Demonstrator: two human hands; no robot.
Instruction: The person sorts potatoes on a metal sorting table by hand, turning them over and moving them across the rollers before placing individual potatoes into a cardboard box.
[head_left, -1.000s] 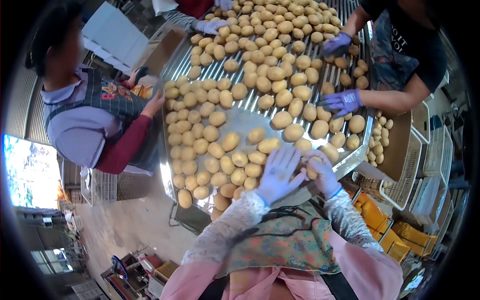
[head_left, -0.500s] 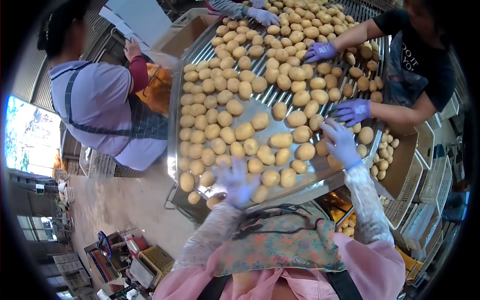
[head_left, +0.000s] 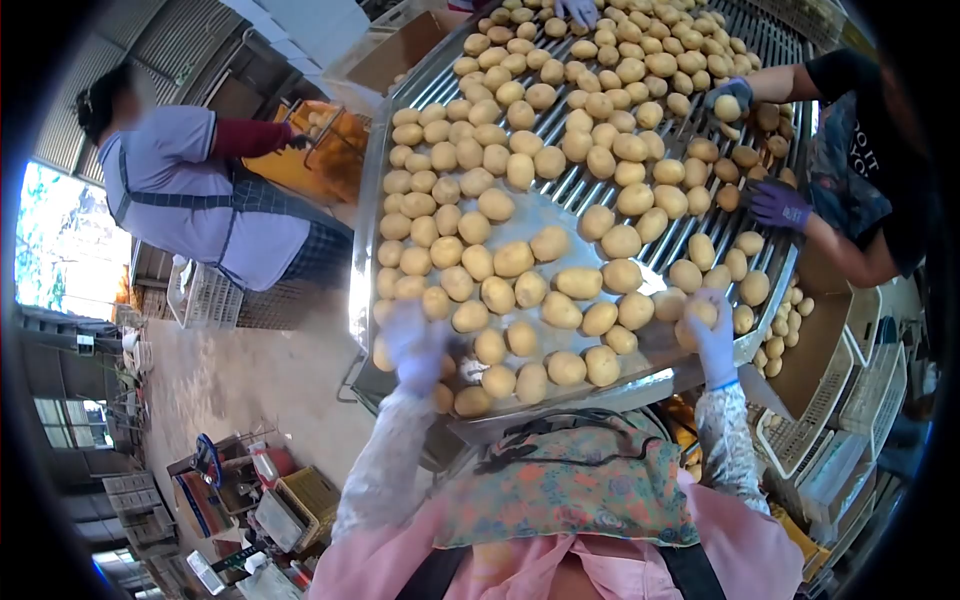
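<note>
My left hand (head_left: 415, 348), in a pale lavender glove, is over the potatoes at the table's near left corner; motion smears its fingers. My right hand (head_left: 713, 345), gloved alike, curls its fingers round a potato (head_left: 699, 315) near the right front edge. Many more yellowish potatoes (head_left: 513, 259) lie on the metal sorting table (head_left: 537, 217). They sit in rows along the left side and loosely across the middle, and are heaped at the far end on the slatted rollers (head_left: 688, 235).
At right, a person's dark purple glove (head_left: 780, 206) rests by the rollers; their other glove (head_left: 728, 97) holds a potato. Another gloved hand (head_left: 577, 11) is at the far end. A person at left faces an orange sack (head_left: 335, 150). Plastic crates (head_left: 815, 420) stand at right.
My left hand has moved left and slightly up. My right hand has lowered and closed round a potato. The right co-worker's hands have shifted right, and the person at left has an arm stretched toward the sack.
</note>
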